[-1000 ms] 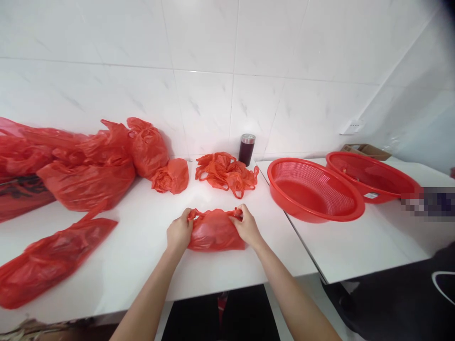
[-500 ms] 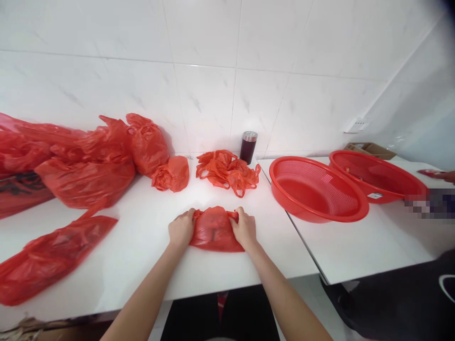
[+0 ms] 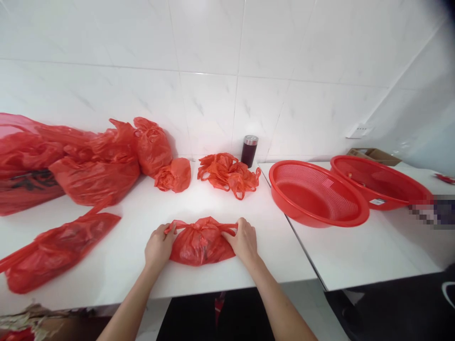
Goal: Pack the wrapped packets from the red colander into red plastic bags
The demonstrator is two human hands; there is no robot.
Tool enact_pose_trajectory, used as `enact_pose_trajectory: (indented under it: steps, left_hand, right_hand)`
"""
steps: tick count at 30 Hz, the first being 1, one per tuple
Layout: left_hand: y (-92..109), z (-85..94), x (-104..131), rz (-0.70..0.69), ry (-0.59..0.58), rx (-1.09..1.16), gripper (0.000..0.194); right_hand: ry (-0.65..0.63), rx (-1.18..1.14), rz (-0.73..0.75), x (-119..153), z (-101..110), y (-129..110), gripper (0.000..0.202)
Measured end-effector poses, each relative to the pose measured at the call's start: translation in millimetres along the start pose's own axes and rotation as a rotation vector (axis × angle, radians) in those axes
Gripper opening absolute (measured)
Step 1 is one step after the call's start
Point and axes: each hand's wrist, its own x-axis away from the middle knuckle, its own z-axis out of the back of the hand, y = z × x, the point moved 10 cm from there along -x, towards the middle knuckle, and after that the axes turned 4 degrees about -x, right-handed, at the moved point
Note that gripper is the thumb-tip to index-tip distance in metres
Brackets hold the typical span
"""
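Observation:
A filled red plastic bag (image 3: 202, 247) lies on the white table in front of me, its top gathered into a knot in the middle. My left hand (image 3: 159, 244) pinches one twisted handle of the bag and holds it out to the left. On the other side, my right hand (image 3: 244, 240) grips the opposite handle, drawn out to the right. Dark shapes show faintly through the thin plastic, but I cannot make out what they are. Behind the bag lies a loose heap of red plastic bags (image 3: 227, 174).
Several filled red bags (image 3: 95, 175) stand at the left against the tiled wall, and another red bag (image 3: 60, 251) lies nearer. A dark tumbler (image 3: 249, 152) stands behind the heap. At right are a red colander (image 3: 316, 194), a second red basin (image 3: 384, 182), a cardboard box (image 3: 375, 155) and another person's sleeve.
My hands have moved apart, the left one farther to the left. The bag's handles are now stretched sideways, and a knot shows between them. The view has shifted slightly.

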Motion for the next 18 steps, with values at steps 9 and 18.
enact_pose_trajectory:
  steps: [9,18]
  left_hand:
    - [121.4,28.5,11.0,-0.442,-0.086,0.01,0.037]
    - [96.8,81.1,-57.1,-0.38,-0.468,0.014,0.022]
  right_hand:
    - [0.058,-0.57,-0.081,-2.8,5.1,24.5,0.052]
    - [0.046,-0.806,-0.386,3.5,3.6,58.0,0.042]
